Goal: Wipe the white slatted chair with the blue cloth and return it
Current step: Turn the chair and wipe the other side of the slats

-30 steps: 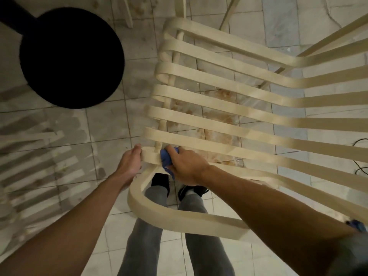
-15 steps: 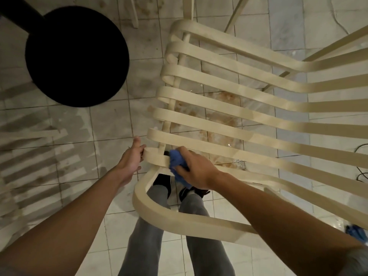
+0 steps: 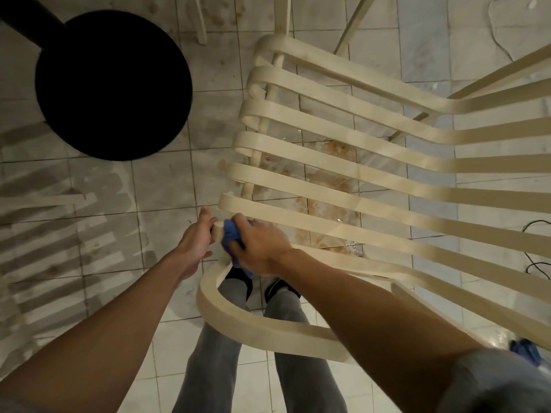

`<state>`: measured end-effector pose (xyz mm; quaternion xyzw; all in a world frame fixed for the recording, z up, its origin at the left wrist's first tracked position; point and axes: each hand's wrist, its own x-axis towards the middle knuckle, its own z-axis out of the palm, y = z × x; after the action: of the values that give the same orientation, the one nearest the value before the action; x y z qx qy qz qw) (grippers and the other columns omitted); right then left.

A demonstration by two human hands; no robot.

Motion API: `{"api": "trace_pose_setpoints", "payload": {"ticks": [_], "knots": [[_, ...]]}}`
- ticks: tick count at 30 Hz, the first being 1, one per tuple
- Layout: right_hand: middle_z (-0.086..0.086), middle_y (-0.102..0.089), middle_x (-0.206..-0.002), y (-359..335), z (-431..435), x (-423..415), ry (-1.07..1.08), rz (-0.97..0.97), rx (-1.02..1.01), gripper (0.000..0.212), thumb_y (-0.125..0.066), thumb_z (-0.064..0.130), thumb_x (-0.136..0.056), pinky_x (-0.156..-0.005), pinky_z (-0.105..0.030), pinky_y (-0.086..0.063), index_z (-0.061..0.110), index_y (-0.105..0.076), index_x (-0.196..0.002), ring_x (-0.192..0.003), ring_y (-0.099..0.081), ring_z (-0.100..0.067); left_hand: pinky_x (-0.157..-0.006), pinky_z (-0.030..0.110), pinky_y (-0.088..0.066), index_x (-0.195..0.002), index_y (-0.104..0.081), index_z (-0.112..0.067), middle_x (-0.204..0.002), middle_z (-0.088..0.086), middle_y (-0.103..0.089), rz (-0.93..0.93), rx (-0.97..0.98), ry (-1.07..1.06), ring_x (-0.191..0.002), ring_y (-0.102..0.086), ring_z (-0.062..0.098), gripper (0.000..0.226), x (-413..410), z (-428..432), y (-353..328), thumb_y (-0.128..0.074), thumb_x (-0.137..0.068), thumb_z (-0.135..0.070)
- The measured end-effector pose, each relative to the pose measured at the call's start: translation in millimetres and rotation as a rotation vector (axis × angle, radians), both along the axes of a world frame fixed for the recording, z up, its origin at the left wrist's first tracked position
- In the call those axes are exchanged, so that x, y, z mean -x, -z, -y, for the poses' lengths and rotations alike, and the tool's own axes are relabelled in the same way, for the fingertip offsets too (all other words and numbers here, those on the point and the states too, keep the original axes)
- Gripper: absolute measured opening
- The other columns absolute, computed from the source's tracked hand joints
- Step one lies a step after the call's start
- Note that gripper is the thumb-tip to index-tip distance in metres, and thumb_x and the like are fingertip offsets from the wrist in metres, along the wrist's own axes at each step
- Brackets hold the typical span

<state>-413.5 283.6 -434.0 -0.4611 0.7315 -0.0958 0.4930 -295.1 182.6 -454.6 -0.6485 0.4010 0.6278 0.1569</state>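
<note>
The white slatted chair (image 3: 343, 174) fills the middle and right of the head view, its curved slats running from left to right above a stained tiled floor. My left hand (image 3: 195, 242) grips the rounded left end of a near slat. Right beside it, my right hand (image 3: 259, 248) holds the bunched blue cloth (image 3: 231, 234) and presses it onto that same slat end. Most of the cloth is hidden under my fingers. Through the chair's nearest loop I see my grey trouser legs and dark shoes.
A round black stool seat (image 3: 113, 84) stands on the floor at the upper left. A black cable (image 3: 536, 263) lies at the right edge. Something blue (image 3: 526, 351) lies on the floor at the lower right. Other pale chair legs (image 3: 201, 19) rise at the top.
My right hand has slid the cloth back to the left along the slat, close against my left hand. The left hand keeps its grip on the slat end.
</note>
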Motion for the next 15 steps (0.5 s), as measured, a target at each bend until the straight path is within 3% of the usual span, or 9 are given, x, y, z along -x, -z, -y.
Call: {"api": "trace_pose_setpoints", "payload": {"ticks": [4, 8, 15], "knots": [[-0.004, -0.051, -0.083, 2.2, 12.5, -10.9, 0.023, -0.010, 0.040, 0.031, -0.049, 0.041, -0.097, -0.066, -0.036, -0.037, 0.020, -0.037, -0.117, -0.075, -0.050, -0.023, -0.109, 0.052, -0.036, -0.121, -0.060, -0.019, -0.132, 0.007, -0.060, 0.011, -0.015, -0.018, -0.121, -0.054, 0.024, 0.066, 0.9, 2.6, -1.2, -0.015, -0.101, -0.064], [-0.008, -0.062, -0.104, 1.1, -28.3, 15.3, 0.034, 0.095, 0.088, 0.029, -0.050, 0.039, -0.097, -0.076, -0.040, -0.048, 0.023, -0.040, -0.119, -0.087, -0.058, -0.026, -0.111, 0.054, -0.035, -0.147, -0.044, -0.017, -0.145, 0.008, -0.052, 0.022, 0.006, 0.005, -0.123, -0.051, 0.027, 0.072, 1.1, 1.5, 0.7, -0.015, -0.101, -0.064], [-0.002, -0.061, -0.109, -2.6, -138.5, 93.4, 0.048, -0.033, -0.125, 0.025, -0.049, 0.040, -0.094, -0.083, -0.047, -0.048, 0.035, -0.039, -0.116, -0.092, -0.056, -0.028, -0.103, 0.049, -0.041, -0.147, -0.045, -0.016, -0.142, 0.009, -0.053, 0.040, 0.052, 0.060, -0.113, -0.055, 0.023, 0.066, 2.1, 0.0, 5.4, -0.020, -0.103, -0.060]]}}
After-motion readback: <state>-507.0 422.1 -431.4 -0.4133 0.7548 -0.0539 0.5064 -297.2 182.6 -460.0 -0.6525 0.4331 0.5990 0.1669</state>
